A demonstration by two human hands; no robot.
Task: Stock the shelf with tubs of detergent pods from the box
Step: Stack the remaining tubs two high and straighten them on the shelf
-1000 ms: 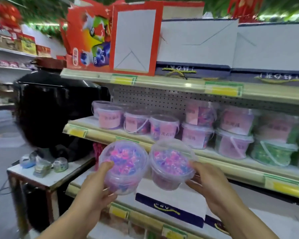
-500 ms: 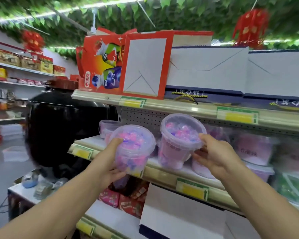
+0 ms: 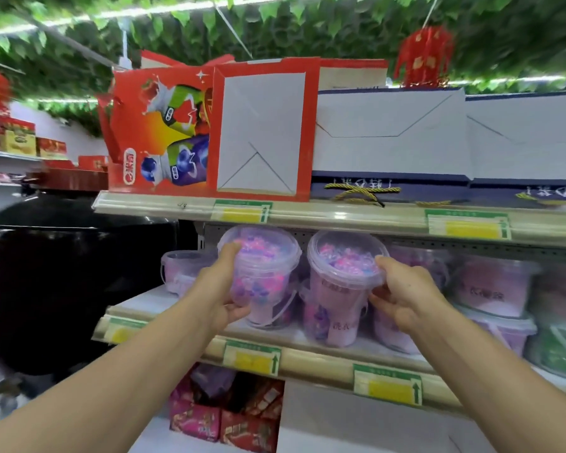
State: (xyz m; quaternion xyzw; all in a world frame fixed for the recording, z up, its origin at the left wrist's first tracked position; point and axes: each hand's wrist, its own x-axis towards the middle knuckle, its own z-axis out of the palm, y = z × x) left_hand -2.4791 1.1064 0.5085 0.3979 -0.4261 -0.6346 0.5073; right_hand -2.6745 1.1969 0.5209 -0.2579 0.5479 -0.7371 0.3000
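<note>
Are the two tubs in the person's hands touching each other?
Apart. The head view shows a dark strip of shelf back between the left-hand tub and the right-hand tub, from lid rims downward.

On the top ledge a red carton [image 3: 159,132] printed with green and purple packs stands just beside a red-bordered white panel [image 3: 262,132], with white-and-navy gift boxes [image 3: 389,138] to its right. A large glossy black vessel [image 3: 62,276] fills the left, and red and pink packets [image 3: 223,416], too blurred to read, sit on the level below. Green leaves [image 3: 275,24] and red lanterns [image 3: 423,57] hang overhead.
</note>
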